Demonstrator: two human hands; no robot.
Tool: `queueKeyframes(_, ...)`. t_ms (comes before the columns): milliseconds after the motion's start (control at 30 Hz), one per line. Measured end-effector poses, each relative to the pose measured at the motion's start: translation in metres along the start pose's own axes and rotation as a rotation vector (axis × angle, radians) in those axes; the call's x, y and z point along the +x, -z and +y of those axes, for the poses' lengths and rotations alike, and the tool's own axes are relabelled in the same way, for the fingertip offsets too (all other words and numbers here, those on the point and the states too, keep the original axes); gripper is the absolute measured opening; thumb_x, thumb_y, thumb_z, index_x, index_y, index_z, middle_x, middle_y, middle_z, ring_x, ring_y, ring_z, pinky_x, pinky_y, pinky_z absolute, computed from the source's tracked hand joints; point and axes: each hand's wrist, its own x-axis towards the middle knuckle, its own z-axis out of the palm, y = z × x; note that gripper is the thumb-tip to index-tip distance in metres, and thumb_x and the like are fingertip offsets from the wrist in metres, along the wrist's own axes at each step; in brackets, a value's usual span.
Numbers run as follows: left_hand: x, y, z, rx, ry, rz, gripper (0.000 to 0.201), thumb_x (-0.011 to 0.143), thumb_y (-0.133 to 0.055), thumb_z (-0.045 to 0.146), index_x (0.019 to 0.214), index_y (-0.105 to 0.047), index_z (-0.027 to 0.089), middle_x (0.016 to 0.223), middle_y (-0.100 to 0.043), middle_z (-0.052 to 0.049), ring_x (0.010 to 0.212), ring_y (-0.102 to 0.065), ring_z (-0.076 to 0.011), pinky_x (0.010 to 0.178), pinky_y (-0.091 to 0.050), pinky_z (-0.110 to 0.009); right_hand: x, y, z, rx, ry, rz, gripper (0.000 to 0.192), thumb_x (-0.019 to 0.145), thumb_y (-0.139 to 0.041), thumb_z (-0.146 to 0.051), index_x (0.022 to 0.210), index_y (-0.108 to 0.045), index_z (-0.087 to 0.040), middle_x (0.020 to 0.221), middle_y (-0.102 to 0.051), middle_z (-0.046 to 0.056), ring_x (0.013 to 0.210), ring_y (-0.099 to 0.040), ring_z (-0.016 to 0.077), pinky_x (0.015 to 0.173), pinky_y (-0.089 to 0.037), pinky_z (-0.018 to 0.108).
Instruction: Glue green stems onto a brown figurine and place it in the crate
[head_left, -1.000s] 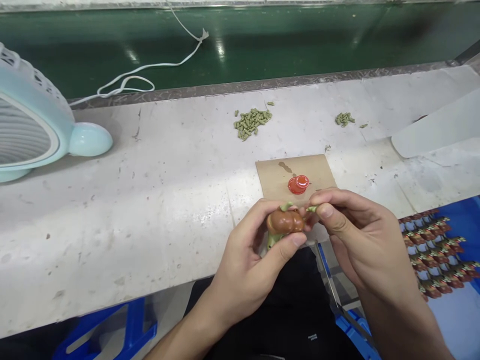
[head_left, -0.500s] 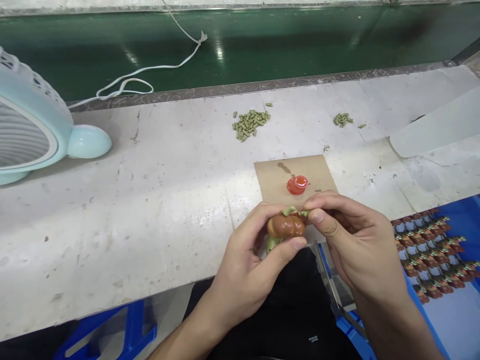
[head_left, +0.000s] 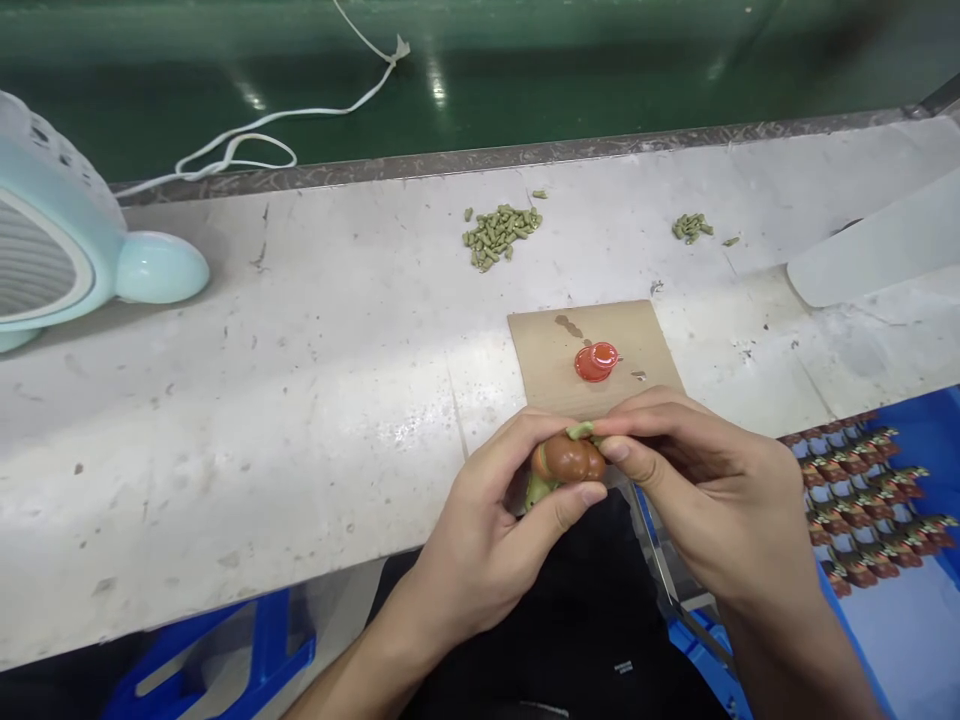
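My left hand (head_left: 487,530) is closed around a small figurine (head_left: 571,458) with glossy brown rounded parts and a green part below, held above the table's front edge. A curved green bit (head_left: 580,430) sticks up from its top. The thumb and fingers of my right hand (head_left: 712,490) pinch a small green piece (head_left: 598,439) against the figurine's upper right side; fingertips hide most of it. Just beyond my hands, a small red cup-shaped object (head_left: 596,362) with a shiny wet-looking top sits on a square of brown cardboard (head_left: 540,345).
Small green pieces lie in a larger pile (head_left: 499,235) and a smaller pile (head_left: 691,227). A pale blue fan (head_left: 161,268) stands left, its white cable (head_left: 315,112) behind. Lower right, a blue crate (head_left: 919,420) holds rows of figurines (head_left: 862,500). A translucent white sheet (head_left: 870,255) lies right.
My right fingers have moved left, bringing the small green piece up against the figurine. My left hand keeps its hold. The view has tilted slightly down.
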Motion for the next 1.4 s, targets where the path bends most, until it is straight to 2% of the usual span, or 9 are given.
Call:
queueKeyframes(133, -0.002, -0.001, 0.0, -0.019, 0.045, -0.008, 0.014, 0.117, -0.084, 0.028, 0.13, -0.078, 0.026, 0.117, -0.073, 0.0, 0.107, -0.069, -0.0124, 0.096, -0.055, -0.02, -0.004, 0.0, 0.002, 0.06, -0.049, -0.01, 0.015, 0.114, -0.083, -0.02, 0.115, -0.09, -0.033, 0.112, -0.085, -0.005, 0.103, -0.083, 0.0108, 0.091, -0.068, 0.017)
queueKeyframes(233, -0.004, -0.003, 0.003, -0.091, 0.12, -0.019, 0.016, 0.115, -0.086, 0.032, 0.129, -0.078, 0.027, 0.115, -0.074, 0.001, 0.103, -0.069, -0.0119, 0.092, -0.056, -0.018, -0.004, 0.004, -0.002, 0.053, -0.062, -0.02, 0.017, 0.111, -0.086, -0.022, 0.117, -0.093, -0.037, 0.112, -0.087, -0.004, 0.103, -0.084, 0.0118, 0.09, -0.069, 0.016)
queueKeyframes(367, -0.005, -0.005, 0.006, -0.152, 0.211, -0.018, 0.021, 0.114, -0.089, 0.036, 0.131, -0.078, 0.03, 0.125, -0.077, -0.001, 0.115, -0.073, -0.0146, 0.098, -0.058, -0.02, -0.002, 0.011, -0.007, 0.054, -0.123, 0.011, 0.021, 0.106, -0.091, -0.024, 0.117, -0.096, -0.041, 0.11, -0.09, -0.004, 0.098, -0.088, 0.0136, 0.088, -0.071, 0.015)
queueKeyframes(500, -0.005, -0.007, 0.007, -0.127, 0.26, 0.004, 0.021, 0.112, -0.09, 0.039, 0.127, -0.079, 0.028, 0.119, -0.079, -0.001, 0.114, -0.075, -0.0179, 0.097, -0.058, -0.023, -0.001, 0.012, -0.002, 0.097, -0.156, 0.015, 0.015, 0.106, -0.092, -0.026, 0.109, -0.096, -0.04, 0.104, -0.09, -0.005, 0.092, -0.089, 0.0138, 0.086, -0.071, 0.014)
queueKeyframes(733, -0.012, -0.015, 0.009, -0.014, 0.153, 0.05, 0.013, 0.111, -0.091, 0.032, 0.121, -0.083, 0.028, 0.117, -0.078, 0.0, 0.108, -0.072, -0.017, 0.096, -0.055, -0.026, -0.016, 0.012, -0.002, -0.067, -0.07, 0.019, 0.01, 0.111, -0.088, -0.028, 0.111, -0.091, -0.038, 0.105, -0.088, -0.006, 0.093, -0.084, 0.013, 0.086, -0.069, 0.017)
queueKeyframes(967, -0.023, -0.017, 0.013, -0.037, 0.176, 0.021, 0.015, 0.113, -0.088, 0.036, 0.121, -0.081, 0.026, 0.113, -0.074, -0.003, 0.103, -0.069, -0.0189, 0.092, -0.054, -0.028, -0.031, 0.006, -0.007, -0.055, -0.054, 0.015, 0.012, 0.114, -0.083, -0.024, 0.111, -0.088, -0.034, 0.105, -0.088, -0.004, 0.091, -0.084, 0.0138, 0.085, -0.068, 0.019)
queueKeyframes(1200, -0.028, -0.014, 0.015, -0.019, 0.279, -0.104, 0.032, 0.119, -0.079, 0.053, 0.117, -0.073, 0.021, 0.108, -0.066, -0.006, 0.101, -0.061, -0.0212, 0.09, -0.05, -0.031, -0.039, 0.006, -0.009, 0.148, -0.184, -0.003, 0.01, 0.11, -0.085, -0.028, 0.113, -0.094, -0.03, 0.108, -0.091, 0.001, 0.091, -0.089, 0.0172, 0.08, -0.072, 0.017)
queueKeyframes(1300, -0.032, -0.017, 0.017, -0.08, 0.269, -0.168, 0.034, 0.123, -0.073, 0.055, 0.121, -0.069, 0.021, 0.113, -0.067, -0.005, 0.104, -0.063, -0.0203, 0.094, -0.052, -0.032, -0.044, 0.009, -0.015, 0.224, -0.211, -0.021, 0.014, 0.11, -0.083, -0.028, 0.12, -0.094, -0.026, 0.095, -0.089, 0.003, 0.079, -0.087, 0.0164, 0.073, -0.072, 0.018)
queueKeyframes(1400, -0.041, -0.023, 0.02, -0.116, 0.238, -0.206, 0.037, 0.123, -0.072, 0.056, 0.115, -0.067, 0.02, 0.109, -0.066, -0.004, 0.098, -0.061, -0.0176, 0.089, -0.051, -0.03, -0.053, 0.011, -0.022, 0.255, -0.193, -0.016, 0.011, 0.11, -0.084, -0.029, 0.115, -0.092, -0.023, 0.081, -0.084, 0.001, 0.071, -0.083, 0.0139, 0.07, -0.069, 0.015)
